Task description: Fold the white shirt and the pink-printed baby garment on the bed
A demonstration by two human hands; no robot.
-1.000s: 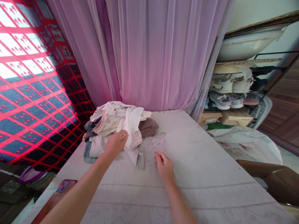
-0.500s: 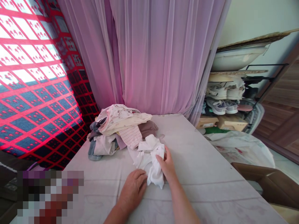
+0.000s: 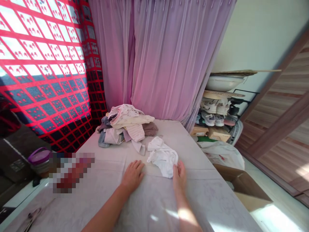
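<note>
1. Step in hand, by judgement: one crumpled white garment (image 3: 162, 157) out on its own at centre frame, just below and to the right of a mixed clothes heap (image 3: 125, 124).
2. Left hand (image 3: 132, 175): released, open, palm down on a pale sheeted mattress (image 3: 149, 212), grasping nothing, just left of the garment.
3. Right hand (image 3: 179, 175): released, open, at the garment's lower right edge; touching or just beside it, impossible to tell.
4. Next move, by judgement: a call for opening out the bunched cloth, within reach of both hands.
</note>
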